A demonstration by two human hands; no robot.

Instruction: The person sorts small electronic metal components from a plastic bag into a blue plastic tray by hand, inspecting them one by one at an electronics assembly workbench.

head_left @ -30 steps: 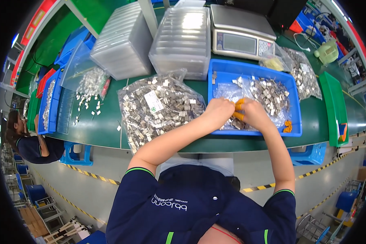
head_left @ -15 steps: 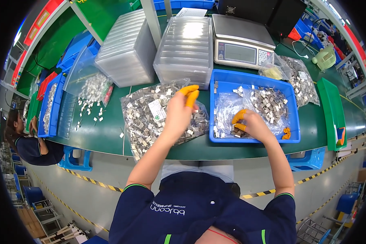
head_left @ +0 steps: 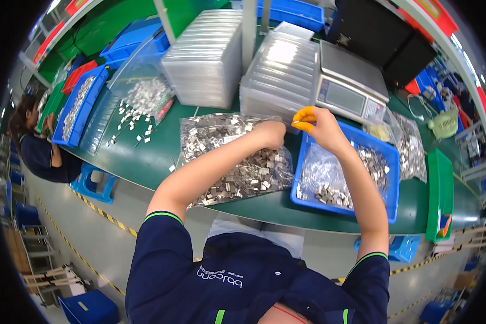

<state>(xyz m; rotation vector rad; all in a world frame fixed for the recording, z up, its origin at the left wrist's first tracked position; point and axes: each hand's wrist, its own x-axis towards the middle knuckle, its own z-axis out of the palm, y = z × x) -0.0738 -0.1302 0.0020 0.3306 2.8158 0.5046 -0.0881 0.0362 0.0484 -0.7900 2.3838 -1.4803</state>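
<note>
My right hand [head_left: 324,129], orange covers on its thumb and forefinger, is held over the far left corner of the blue bin [head_left: 392,213]. The two fingertips pinch together on a small silvery part [head_left: 296,123]. Beside it, my left hand [head_left: 272,134] is over the far right part of a clear bag [head_left: 237,189] full of small metal connectors; its fingers are turned away and hidden. In the bin, loose metal connectors [head_left: 332,195] surround crumpled clear plastic [head_left: 323,167]. My right forearm covers part of the bin.
Two stacks of clear plastic trays [head_left: 202,59] [head_left: 280,73] and a weighing scale [head_left: 342,97] stand behind. Left are a bag of white parts [head_left: 148,97] and a blue bin [head_left: 70,137] near a co-worker [head_left: 40,143]. Right are another parts bag [head_left: 413,151] and a green tray [head_left: 440,189].
My right hand has risen out of the bin to its far left corner. My left hand has moved right and its orange-covered fingers are now hidden. The whole view has turned.
</note>
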